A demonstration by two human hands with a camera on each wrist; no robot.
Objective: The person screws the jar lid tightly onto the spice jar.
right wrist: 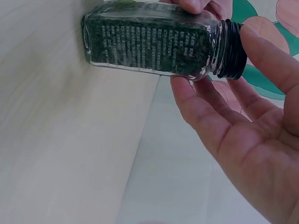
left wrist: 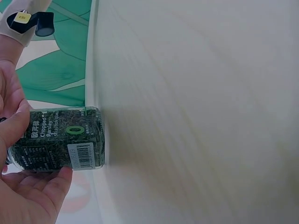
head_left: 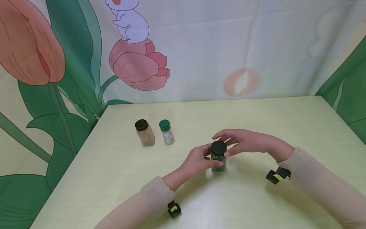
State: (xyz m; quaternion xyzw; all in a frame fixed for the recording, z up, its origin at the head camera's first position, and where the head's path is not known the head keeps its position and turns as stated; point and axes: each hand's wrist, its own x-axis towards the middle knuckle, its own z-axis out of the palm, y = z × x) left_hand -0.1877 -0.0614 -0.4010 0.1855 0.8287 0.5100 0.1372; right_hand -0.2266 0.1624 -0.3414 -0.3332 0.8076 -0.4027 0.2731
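A clear glass jar of chopped parsley [head_left: 218, 167] with a black lid [head_left: 219, 148] stands upright on the table. My left hand [head_left: 197, 159] grips its body, thumb across the near side and fingers round the back. The label [left wrist: 46, 135] and a barcode show in the left wrist view. My right hand [head_left: 246, 141] is at the lid, its thumb tip right at the rim and its fingers loosely spread past the far side. In the right wrist view, the thumb [right wrist: 266, 51] overlaps the lid and fingertips sit close along the jar's side.
Left of the hands stand a black-lidded jar with tan contents [head_left: 145, 135] and a smaller shaker with a green cap [head_left: 166, 132]. The pale table [head_left: 271, 117] ends at a printed curtain [head_left: 200, 47]. Dark wrist cameras [head_left: 173, 209] hang by both sleeves.
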